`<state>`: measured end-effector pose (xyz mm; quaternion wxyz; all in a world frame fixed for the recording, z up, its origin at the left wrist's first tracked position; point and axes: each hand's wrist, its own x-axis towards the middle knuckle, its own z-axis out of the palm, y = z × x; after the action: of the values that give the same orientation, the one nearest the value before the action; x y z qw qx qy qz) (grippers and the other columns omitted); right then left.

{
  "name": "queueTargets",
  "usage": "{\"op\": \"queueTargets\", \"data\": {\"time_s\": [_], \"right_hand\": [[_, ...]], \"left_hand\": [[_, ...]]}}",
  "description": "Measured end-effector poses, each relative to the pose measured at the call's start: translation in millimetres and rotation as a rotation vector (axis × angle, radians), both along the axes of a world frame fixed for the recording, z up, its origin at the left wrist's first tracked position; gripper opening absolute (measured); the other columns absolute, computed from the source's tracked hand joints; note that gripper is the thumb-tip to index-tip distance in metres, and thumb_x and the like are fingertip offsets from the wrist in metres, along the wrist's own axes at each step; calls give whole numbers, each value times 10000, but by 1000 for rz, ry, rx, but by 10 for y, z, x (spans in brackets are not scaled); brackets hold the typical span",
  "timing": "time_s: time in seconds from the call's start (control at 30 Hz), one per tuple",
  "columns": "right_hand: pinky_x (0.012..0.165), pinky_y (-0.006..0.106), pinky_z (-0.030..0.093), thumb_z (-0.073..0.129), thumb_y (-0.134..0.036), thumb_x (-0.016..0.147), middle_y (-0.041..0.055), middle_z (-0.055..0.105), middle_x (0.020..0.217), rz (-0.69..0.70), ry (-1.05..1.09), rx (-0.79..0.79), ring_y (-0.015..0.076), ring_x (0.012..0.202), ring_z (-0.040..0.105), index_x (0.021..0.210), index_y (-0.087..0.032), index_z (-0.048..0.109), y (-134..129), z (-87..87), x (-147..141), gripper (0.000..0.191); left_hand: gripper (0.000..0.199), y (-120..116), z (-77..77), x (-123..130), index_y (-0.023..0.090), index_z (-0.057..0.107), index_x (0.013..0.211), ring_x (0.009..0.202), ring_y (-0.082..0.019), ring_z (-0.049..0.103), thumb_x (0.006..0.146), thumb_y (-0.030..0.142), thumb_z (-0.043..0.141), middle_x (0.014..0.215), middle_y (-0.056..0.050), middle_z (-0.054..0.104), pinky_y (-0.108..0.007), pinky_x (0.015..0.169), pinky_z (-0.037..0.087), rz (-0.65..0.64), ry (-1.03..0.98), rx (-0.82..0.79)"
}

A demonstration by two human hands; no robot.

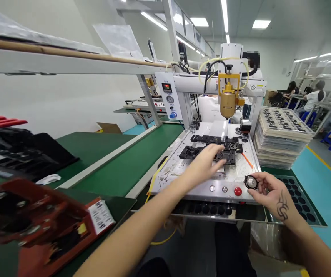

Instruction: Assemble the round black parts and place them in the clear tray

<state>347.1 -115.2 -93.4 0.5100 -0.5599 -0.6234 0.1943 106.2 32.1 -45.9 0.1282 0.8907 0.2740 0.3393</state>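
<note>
My left hand [204, 163] reaches over the black fixture [188, 152] on the machine's white bed. Its fingers and thumb are apart with nothing between them; I cannot tell whether the fingertips touch the fixture. In front of the bed's right corner, my right hand [270, 190] pinches a round black watch case [251, 182] by its edge, between thumb and fingers. A pale, silvery disc fills the middle of that case. Above the fixture hangs the press's brass-coloured head [228, 104], well clear of both hands.
Two silver buttons and a red button [238, 191] line the bed's front. An orange stick [247, 160] lies near the fixture. At right stand stacked trays [283, 142] of parts and a sheet of black discs [299, 200]. A red clamp tool [38, 227] sits at left, beside the green conveyor [119, 161].
</note>
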Motion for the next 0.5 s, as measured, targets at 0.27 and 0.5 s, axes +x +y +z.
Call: {"op": "queueTargets", "data": {"time_s": [0.27, 0.5], "right_hand": [[570, 336, 531, 822, -443, 873, 35, 695, 813, -113, -34, 61, 212, 666, 607, 1175, -243, 752, -80, 257, 337, 369], [543, 334, 536, 827, -480, 879, 34, 696, 788, -171, -9, 21, 219, 653, 625, 1187, -245, 746, -152, 257, 632, 396]], "left_hand": [[470, 1178, 289, 781, 139, 784, 1094, 1139, -350, 685, 778, 480, 850, 1181, -162, 759, -395, 1021, 527, 60, 396, -179], [435, 1503, 307, 941, 166, 811, 825, 811, -304, 714, 566, 489, 946, 856, -103, 796, -374, 792, 549, 11, 497, -302]]}}
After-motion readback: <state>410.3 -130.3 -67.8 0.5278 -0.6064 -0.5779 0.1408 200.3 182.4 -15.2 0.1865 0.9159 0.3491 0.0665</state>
